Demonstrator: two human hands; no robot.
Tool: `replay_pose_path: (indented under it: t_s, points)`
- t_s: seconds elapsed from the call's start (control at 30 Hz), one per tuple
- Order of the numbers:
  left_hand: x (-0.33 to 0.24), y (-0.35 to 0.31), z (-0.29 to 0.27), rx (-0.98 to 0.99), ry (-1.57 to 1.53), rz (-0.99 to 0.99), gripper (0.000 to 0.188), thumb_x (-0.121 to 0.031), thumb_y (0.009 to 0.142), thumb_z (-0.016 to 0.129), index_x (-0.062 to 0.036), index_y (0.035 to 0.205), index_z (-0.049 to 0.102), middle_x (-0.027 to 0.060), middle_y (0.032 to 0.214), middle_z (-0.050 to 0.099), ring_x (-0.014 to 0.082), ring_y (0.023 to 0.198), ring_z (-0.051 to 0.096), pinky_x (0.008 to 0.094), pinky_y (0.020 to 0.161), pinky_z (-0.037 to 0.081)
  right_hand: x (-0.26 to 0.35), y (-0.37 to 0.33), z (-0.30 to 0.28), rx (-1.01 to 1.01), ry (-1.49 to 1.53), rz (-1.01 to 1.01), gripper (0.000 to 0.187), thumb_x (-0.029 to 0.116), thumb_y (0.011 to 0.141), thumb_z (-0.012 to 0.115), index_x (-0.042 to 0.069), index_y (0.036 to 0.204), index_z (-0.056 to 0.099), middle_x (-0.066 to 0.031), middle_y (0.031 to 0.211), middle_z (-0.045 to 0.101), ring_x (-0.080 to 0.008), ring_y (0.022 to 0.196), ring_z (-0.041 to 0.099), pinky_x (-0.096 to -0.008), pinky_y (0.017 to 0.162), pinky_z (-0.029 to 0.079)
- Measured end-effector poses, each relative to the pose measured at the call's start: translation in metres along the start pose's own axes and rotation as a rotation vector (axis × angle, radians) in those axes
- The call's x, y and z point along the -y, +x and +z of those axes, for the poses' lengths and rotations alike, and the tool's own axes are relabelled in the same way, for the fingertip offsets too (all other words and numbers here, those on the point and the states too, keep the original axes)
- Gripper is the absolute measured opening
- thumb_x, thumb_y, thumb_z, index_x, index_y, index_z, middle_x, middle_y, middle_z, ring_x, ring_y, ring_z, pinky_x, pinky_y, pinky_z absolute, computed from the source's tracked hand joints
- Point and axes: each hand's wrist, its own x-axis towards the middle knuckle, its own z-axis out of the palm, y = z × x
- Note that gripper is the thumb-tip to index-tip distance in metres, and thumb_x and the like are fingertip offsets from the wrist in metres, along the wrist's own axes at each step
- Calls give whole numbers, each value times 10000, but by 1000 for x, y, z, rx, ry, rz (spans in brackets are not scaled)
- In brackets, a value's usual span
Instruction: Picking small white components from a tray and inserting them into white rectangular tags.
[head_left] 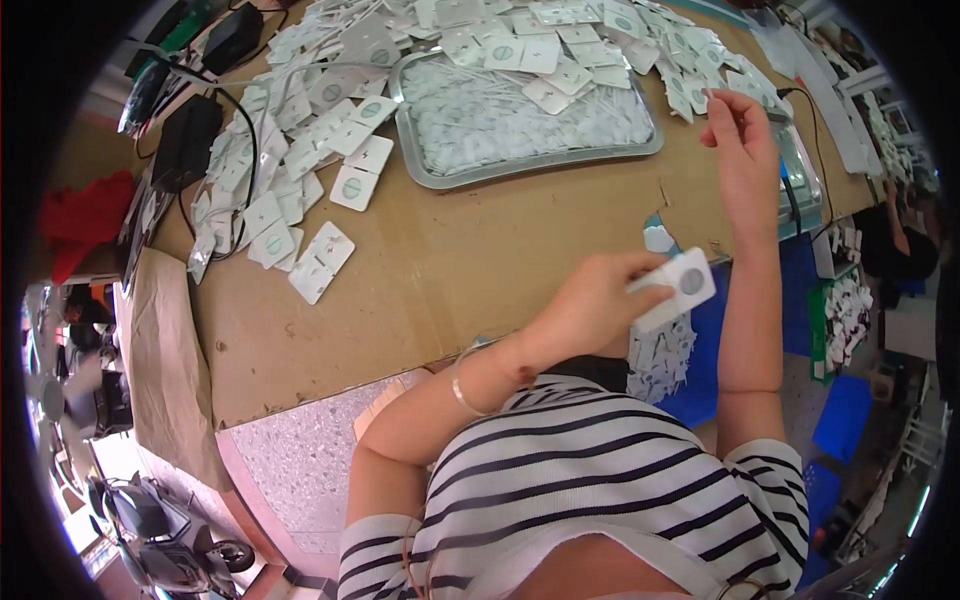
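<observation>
A white card [692,280] with a round grey disc is held at the near edge of a brown table [400,280], pinched at its left end between the thumb and fingers of the left hand [595,300]. The grip is closed on that end alone, apparently to keep the disc uncovered and facing up. The right hand [742,140] is raised over the table's far right side, near loose cards, its thumb and forefinger drawn close together; whether anything sits between the tips cannot be told.

Below the card, a heap of white pieces [665,355] lies beside a blue bin [705,360]. Farther up the table, a metal tray [403,125] brims with small whitish pieces [510,120], its raised rim probably there to stop them from scattering. More cards overlap its far end, and a broad pile of cards [340,90] spreads left and behind, likely left loose for easy picking. A black box [187,143] and a black cable [245,130] flank the pile.

Many cards carry a ring-shaped figure or a small lightning-bolt mark; no brand or lettering can be made out. At lower left, beyond the table, stands a parked scooter [150,520].
</observation>
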Motion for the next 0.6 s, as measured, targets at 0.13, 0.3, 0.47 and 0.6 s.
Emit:
replay_pose_path:
  t_s: [0.13,0.3,0.47,0.6]
  points:
    - [-9,19,48,164,244,273,532,-254,820,656,18,1243,484,209,1166,573,327,1041,573,367,887,457,7,2,-40,-16,-24,-86,208,193,939,538,24,1057,567,27,810,516,-46,739,466,-185,698,387]
    - [-24,7,-73,-654,891,266,368,-237,783,655,-33,1080,578,155,1017,620,321,930,582,405,780,476,-12,-37,-53,-12,-24,25,182,173,938,536,21,1032,568,30,813,517,-46,733,466,-184,693,388]
    - [16,-43,-187,-1035,1258,-339,389,-206,774,677,29,1063,565,175,1031,605,339,935,553,420,812,444,-25,-55,4,189,156,143,152,153,928,544,33,1019,567,30,806,522,-43,715,475,-183,669,392]
    - [10,-46,-186,-930,1136,-202,441,-224,758,703,36,1083,558,187,1016,597,315,923,553,390,773,464,-12,-68,56,293,301,160,142,148,919,558,41,1012,571,29,800,527,-43,706,475,-181,664,390]
